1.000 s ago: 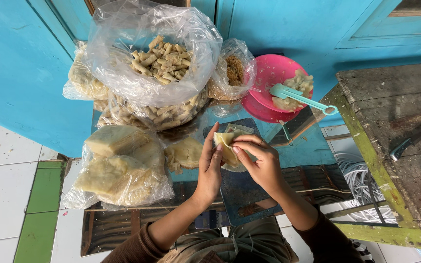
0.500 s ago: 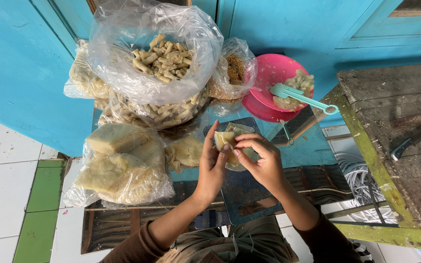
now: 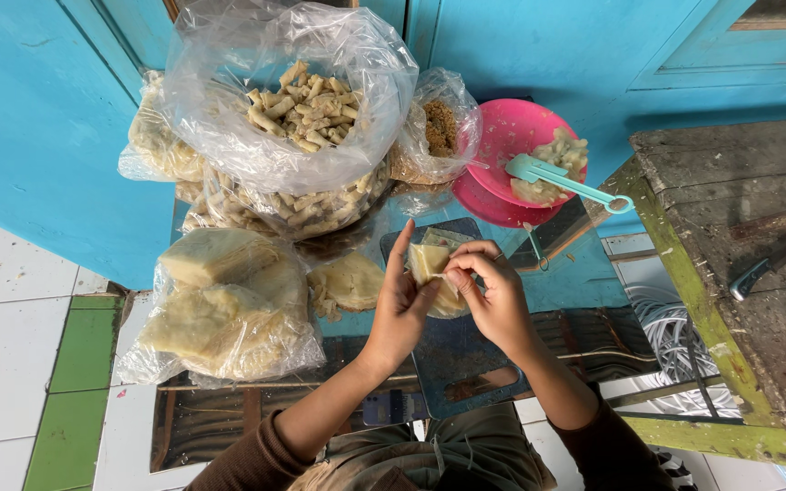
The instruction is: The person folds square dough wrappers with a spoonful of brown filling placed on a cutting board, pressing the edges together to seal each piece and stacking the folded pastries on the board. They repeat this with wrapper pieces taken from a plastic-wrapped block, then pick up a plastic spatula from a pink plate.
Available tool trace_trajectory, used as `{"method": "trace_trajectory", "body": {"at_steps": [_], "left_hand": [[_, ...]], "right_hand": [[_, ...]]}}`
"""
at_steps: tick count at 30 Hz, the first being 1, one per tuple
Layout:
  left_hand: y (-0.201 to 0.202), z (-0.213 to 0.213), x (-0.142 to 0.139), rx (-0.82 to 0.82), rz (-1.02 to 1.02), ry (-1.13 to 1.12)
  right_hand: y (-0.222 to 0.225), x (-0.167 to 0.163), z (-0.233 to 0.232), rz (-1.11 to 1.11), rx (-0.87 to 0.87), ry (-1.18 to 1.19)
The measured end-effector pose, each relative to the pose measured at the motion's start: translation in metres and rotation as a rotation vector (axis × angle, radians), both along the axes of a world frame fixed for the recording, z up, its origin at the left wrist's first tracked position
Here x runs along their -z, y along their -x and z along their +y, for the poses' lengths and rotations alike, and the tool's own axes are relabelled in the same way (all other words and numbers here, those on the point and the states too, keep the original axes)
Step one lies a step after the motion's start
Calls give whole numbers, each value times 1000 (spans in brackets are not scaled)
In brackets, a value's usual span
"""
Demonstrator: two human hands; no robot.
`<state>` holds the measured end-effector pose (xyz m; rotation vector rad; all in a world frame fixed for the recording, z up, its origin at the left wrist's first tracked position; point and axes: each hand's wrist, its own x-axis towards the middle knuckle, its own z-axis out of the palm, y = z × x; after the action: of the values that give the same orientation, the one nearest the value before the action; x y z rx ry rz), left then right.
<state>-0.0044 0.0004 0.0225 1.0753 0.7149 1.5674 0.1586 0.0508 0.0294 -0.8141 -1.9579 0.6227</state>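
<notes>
Several plastic bags are crowding the far left — the biggest bag of rolled snacks [image 3: 297,118] is sitting open, a pink bowl [image 3: 511,136] lying right of it. Near centre, the left hand [image 3: 399,305] and right hand [image 3: 493,295] are pinching one pale wrapper [image 3: 429,264] together above a dark cutting board [image 3: 461,364].

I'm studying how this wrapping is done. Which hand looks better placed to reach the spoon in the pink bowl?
Probably the right hand: the turquoise spoon and pink bowl lie on its side, nearer to it. The left hand cradles the pale wrapper and would have to cross over.
</notes>
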Motion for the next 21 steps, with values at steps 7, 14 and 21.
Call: {"method": "trace_trajectory", "body": {"at_steps": [7,14,21], "left_hand": [[13,14,15,-75,-143,214],[19,17,9,-140,-191,329],[29,16,-4,-164,-248,388]], "right_hand": [[-28,30,36,789,-234,1044],[-36,55,60,966,-136,1257],[-35,41,69,1003,20,1203]]}}
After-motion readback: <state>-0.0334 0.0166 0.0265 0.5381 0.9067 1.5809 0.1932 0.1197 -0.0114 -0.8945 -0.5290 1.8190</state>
